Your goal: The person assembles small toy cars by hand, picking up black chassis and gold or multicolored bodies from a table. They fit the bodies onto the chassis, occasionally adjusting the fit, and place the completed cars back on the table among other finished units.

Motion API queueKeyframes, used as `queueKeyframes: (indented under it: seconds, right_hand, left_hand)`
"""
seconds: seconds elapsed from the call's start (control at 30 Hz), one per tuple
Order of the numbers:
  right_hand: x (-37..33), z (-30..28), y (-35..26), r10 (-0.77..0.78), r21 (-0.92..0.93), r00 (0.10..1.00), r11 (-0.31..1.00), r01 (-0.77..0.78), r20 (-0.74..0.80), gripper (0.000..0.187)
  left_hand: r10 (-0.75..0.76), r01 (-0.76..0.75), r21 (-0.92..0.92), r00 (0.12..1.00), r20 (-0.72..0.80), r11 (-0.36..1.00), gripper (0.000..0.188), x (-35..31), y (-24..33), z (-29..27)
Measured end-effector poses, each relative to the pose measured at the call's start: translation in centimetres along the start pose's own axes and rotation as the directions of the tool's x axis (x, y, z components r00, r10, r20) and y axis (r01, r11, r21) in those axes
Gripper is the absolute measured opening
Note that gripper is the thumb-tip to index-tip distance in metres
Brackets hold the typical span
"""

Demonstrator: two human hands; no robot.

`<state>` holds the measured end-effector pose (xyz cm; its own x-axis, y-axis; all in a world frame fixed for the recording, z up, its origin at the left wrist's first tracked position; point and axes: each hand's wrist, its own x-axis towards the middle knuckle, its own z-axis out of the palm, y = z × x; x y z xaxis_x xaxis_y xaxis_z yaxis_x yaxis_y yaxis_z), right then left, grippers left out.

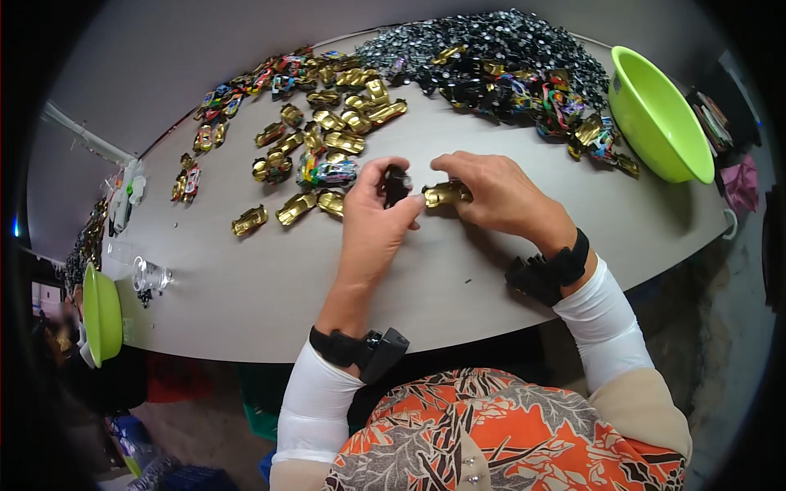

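Note:
My left hand (375, 199) is closed around a small black toy car part (396, 185), pinched between thumb and fingers. Just to its right, my right hand (495, 192) grips a gold toy car body (444, 195) by one end. The two pieces are held close together above the table. Beyond my left hand lie several gold toy car bodies (345, 142) in a loose cluster. Among them sits a multicoloured toy car (329, 173). Another gold car (295, 209) rests left of my left wrist.
A big heap of small black and silver parts (499, 41) covers the table's far side. Colourful toy cars (565, 106) are piled before a tilted green basin (659, 114). At the left stand a clear plastic cup (151, 274) and another green basin (100, 315).

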<state>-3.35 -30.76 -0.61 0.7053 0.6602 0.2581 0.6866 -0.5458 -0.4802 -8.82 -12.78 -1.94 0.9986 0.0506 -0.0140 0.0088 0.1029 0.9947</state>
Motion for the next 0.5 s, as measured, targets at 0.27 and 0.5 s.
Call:
queueKeyframes:
  seconds: [0.27,0.5]
  right_hand:
    - [-1.5,-2.9,-1.1,0.079,0.269,0.997,0.961,-0.071,-0.019,0.056]
    - [-1.2,-1.9,-0.2,0.222,0.773,0.973,0.628,-0.089,-0.068,0.054]
  left_hand:
    - [0.037,-0.061,0.171,0.989,0.141,0.983,0.036,0.2,-0.5,2.9]
    - [-0.014,0.032,-0.096,0.984,0.18,0.995,0.042,0.1,-0.1,2.8]
